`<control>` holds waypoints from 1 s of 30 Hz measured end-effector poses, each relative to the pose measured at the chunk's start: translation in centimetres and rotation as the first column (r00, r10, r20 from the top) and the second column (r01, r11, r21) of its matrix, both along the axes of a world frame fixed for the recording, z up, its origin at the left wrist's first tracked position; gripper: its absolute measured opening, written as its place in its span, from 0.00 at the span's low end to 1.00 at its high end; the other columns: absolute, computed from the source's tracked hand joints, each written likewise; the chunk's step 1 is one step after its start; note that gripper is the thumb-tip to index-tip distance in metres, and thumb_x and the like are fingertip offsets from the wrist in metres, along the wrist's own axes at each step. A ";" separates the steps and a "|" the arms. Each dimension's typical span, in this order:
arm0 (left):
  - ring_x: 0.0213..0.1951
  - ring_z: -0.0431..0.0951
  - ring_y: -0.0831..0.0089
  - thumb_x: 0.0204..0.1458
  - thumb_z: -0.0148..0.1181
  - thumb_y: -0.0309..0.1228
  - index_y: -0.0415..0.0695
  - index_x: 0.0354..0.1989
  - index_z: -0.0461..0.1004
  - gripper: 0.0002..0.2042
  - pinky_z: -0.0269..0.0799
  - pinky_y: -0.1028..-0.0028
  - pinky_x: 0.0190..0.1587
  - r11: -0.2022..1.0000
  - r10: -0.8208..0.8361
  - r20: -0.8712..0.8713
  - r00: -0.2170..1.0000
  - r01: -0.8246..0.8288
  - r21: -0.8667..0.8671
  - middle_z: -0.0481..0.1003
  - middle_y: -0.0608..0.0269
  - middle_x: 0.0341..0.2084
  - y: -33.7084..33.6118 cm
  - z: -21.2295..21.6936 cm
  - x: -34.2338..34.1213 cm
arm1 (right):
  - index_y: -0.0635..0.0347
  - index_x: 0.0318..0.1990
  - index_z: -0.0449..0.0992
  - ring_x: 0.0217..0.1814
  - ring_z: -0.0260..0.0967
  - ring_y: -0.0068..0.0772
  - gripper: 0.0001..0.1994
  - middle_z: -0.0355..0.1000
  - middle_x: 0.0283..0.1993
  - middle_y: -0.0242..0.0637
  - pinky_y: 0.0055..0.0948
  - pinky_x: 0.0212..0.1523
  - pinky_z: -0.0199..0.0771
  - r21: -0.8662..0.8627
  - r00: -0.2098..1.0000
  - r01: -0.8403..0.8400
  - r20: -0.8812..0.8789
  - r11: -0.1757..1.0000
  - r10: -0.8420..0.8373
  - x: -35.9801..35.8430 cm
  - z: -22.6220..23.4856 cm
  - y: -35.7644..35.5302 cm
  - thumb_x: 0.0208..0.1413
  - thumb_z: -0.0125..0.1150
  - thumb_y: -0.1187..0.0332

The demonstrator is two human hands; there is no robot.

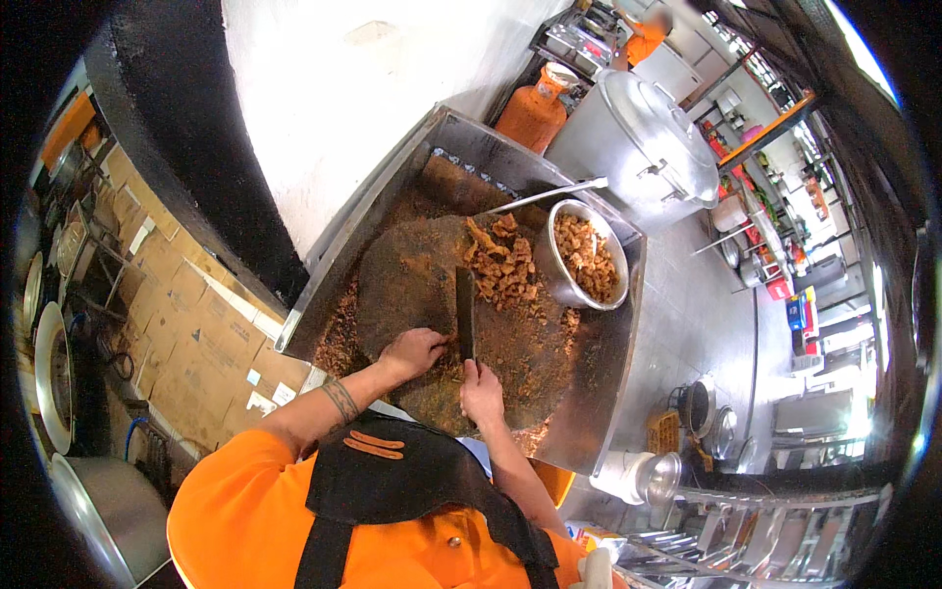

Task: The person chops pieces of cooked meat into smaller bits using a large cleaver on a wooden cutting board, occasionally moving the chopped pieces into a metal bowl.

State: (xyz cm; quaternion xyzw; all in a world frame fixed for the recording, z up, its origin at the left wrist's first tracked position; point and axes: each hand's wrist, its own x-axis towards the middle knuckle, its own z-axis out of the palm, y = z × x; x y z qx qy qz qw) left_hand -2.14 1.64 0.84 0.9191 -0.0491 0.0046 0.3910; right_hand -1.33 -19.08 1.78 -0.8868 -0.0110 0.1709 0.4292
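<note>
My right hand (481, 395) is closed round the handle of a long, dark-bladed knife (465, 309), its blade pointing away from me over the cutting surface. Just left of the blade, my left hand (414, 351) has its fingers drawn together low on the brown, crumb-strewn chopping block (407, 270); what they hold, if anything, is too small to name. A heap of browned cooked meat pieces (503, 263) lies on the block beyond the knife. To its right a steel bowl (556, 273) full of chopped meat (587, 257) stands tilted, with a long metal utensil handle (549, 195) behind it.
A high-sided metal tray (628, 334) surrounds the block. Past its far right corner stand a large lidded pot (638, 128) and an orange gas cylinder (533, 113). A white wall (324, 108) rises at the far left. In the background is a person in orange (644, 41).
</note>
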 end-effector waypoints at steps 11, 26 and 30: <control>0.47 0.80 0.50 0.58 0.63 0.37 0.40 0.45 0.80 0.13 0.76 0.56 0.49 0.990 0.067 -0.009 0.998 -0.067 -0.126 0.81 0.51 0.41 0.1 -0.8 -0.3 | 0.61 0.36 0.68 0.13 0.64 0.27 0.22 0.65 0.16 0.33 0.31 0.14 0.64 0.228 0.998 -0.014 0.062 0.974 0.000 0.2 6.1 0.4 0.73 0.45 0.50; 0.46 0.80 0.52 0.57 0.63 0.37 0.41 0.41 0.81 0.12 0.77 0.58 0.49 0.994 0.082 0.021 0.996 -0.080 -0.076 0.82 0.54 0.40 -0.4 -0.8 -0.1 | 0.65 0.32 0.71 0.16 0.70 0.37 0.24 0.69 0.17 0.40 0.41 0.21 0.68 0.128 0.989 -0.005 0.145 0.992 -0.013 0.5 0.9 -0.6 0.72 0.45 0.51; 0.45 0.81 0.52 0.56 0.65 0.38 0.42 0.39 0.82 0.12 0.77 0.57 0.49 0.999 0.047 0.062 0.997 -0.046 -0.018 0.82 0.54 0.40 0.1 -1.0 -0.1 | 0.64 0.34 0.72 0.13 0.68 0.33 0.25 0.69 0.16 0.40 0.37 0.16 0.67 0.161 0.957 0.064 -0.291 0.985 -0.014 0.4 3.3 0.7 0.72 0.45 0.49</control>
